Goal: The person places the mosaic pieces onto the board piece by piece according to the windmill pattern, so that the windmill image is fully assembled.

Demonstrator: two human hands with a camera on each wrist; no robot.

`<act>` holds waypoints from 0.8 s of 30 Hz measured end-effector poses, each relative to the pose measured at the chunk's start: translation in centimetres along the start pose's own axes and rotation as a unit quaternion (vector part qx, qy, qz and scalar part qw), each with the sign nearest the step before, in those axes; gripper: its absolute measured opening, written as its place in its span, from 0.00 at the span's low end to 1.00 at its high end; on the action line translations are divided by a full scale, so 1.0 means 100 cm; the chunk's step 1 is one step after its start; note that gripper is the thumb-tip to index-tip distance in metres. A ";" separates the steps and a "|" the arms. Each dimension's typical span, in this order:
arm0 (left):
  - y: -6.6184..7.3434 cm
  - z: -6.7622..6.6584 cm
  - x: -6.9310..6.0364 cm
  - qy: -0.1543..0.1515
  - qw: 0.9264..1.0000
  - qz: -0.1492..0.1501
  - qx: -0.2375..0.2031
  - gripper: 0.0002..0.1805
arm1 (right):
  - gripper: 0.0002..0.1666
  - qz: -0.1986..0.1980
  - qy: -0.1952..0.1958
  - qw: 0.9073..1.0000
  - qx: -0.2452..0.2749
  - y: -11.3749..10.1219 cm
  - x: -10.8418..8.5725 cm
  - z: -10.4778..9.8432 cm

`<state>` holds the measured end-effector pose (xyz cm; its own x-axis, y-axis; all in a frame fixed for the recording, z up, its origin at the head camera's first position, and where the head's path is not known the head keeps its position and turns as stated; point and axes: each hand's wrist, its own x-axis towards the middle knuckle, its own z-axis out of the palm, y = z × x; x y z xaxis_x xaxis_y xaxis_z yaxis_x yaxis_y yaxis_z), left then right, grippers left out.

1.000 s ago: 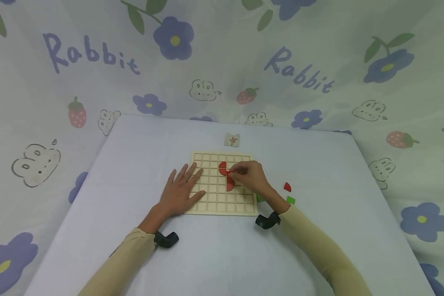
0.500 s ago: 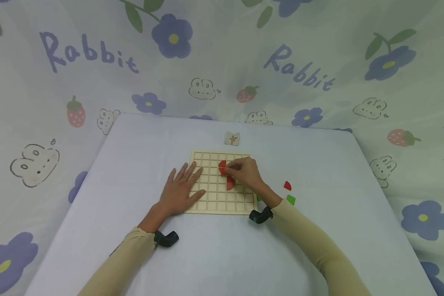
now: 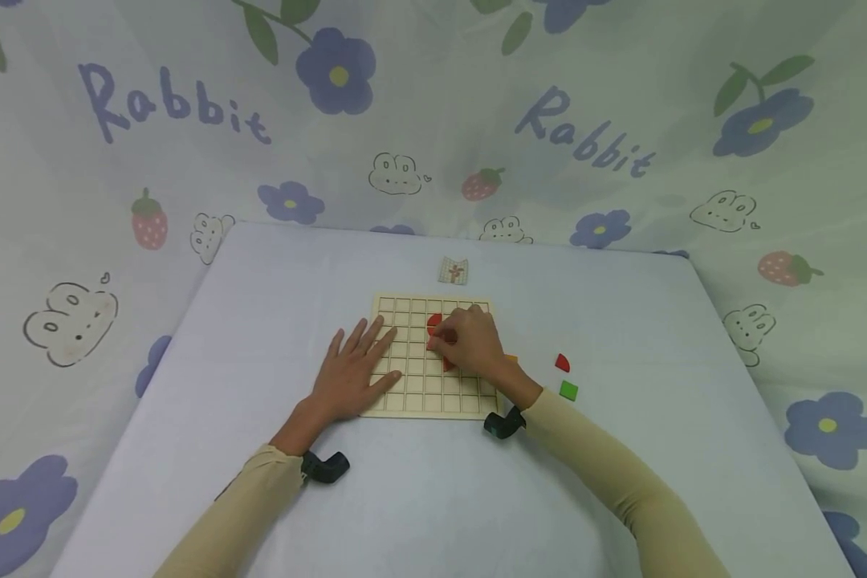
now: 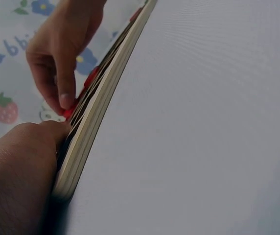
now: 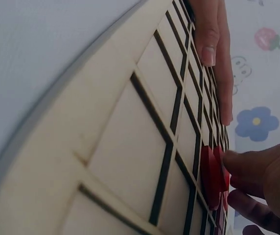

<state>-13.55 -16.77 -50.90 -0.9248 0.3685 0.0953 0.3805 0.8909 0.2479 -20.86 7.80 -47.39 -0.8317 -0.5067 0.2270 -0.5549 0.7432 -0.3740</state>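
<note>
Clearly, the left hand (image 3: 352,371) spreads over the board (image 3: 433,403) edge, the right hand (image 3: 474,341) pinching a red piece (image 4: 70,111).

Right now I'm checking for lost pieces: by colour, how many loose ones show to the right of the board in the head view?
Red piece: 1
Green piece: 1
Orange piece, partly hidden: 1
Total in view right of the board: 3; the right arm may hide more.
</note>
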 end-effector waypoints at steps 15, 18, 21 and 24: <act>-0.001 -0.001 0.000 0.006 1.000 0.001 0.004 0.42 | 0.08 -0.192 0.001 0.962 -0.195 -0.003 -0.003 -0.002; -0.001 -0.001 0.000 0.010 1.000 0.001 0.001 0.42 | 0.08 -0.181 -0.004 0.968 -0.175 -0.004 -0.003 -0.002; -0.001 0.000 0.000 0.008 1.000 0.001 -0.001 0.42 | 0.08 -0.159 -0.023 0.976 -0.148 -0.004 -0.004 -0.004; -0.001 0.002 0.000 0.006 1.000 0.001 -0.001 0.42 | 0.08 -0.131 -0.043 0.983 -0.124 -0.003 -0.005 -0.007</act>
<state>-13.60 -16.82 -51.09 -0.9238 0.3678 0.1067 0.3830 0.8893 0.2500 -20.29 8.18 -46.81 -0.6601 -0.7224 0.2059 -0.7471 0.6600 -0.0794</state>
